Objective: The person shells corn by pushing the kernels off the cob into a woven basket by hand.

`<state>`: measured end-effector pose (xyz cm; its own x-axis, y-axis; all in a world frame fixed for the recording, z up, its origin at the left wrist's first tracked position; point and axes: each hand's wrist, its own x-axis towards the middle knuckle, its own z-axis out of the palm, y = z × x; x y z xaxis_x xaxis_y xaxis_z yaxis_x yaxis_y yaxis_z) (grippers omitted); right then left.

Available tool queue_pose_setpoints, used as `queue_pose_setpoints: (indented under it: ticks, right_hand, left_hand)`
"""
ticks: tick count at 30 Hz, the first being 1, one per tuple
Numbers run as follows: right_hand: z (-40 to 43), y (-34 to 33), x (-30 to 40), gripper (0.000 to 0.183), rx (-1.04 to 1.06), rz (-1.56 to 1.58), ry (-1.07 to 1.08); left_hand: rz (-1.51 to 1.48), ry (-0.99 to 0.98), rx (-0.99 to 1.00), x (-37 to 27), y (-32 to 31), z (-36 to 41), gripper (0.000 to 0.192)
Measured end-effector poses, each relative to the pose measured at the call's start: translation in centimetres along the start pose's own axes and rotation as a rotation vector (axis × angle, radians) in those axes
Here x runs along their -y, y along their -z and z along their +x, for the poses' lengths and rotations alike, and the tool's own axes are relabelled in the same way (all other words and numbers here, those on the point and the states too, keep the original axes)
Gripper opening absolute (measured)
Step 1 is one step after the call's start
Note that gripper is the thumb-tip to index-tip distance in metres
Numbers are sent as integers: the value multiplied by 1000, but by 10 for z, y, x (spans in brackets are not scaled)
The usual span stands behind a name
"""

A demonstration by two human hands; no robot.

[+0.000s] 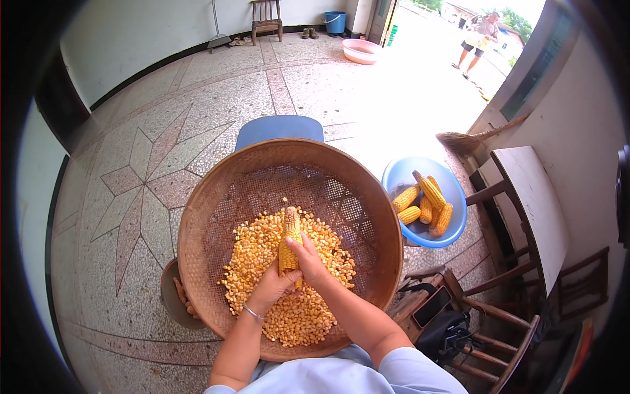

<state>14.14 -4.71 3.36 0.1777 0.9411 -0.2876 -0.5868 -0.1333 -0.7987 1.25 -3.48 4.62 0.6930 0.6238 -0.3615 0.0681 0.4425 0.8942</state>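
An ear of dried yellow corn (291,231) points away from me over a round woven bamboo sieve (290,147). My left hand (275,284) grips its lower end, thumb lying across the kernels. Higher up on the right side, my right hand (309,258) is wrapped on the same ear with its thumb against the rows. Kernels look gone near the pale tip. Loose corn kernels (300,317) are heaped in the sieve beneath both hands. A blue basin (460,224) to the right holds several whole ears (433,192).
Under the sieve's far side shows a blue stool (280,127). A grey-green bucket (172,305) with cobs is at the left. On the right stand a wooden chair (512,354) with a phone (432,306) and black bag (445,335), a table (534,197) and a broom (460,142). A person (480,39) is outside the doorway.
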Motion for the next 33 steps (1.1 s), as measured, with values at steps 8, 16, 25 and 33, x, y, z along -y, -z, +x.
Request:
queue_pose_setpoints:
  ticks: [8, 16, 25, 33]
  right_hand:
    - [4, 2, 0, 47, -24, 46, -49]
    - [5, 1, -1, 37, -13, 136, -29]
    - [5, 1, 0, 32, -13, 128, -34]
    - [5, 1, -2, 36, -37, 134, -22]
  left_hand:
    - [-81, 18, 28, -1, 2, 0, 47]
    - [-96, 59, 63, -2, 6, 1, 50]
    - [-135, 34, 32, -3, 4, 0, 41]
    - [-150, 35, 27, -3, 4, 0, 40]
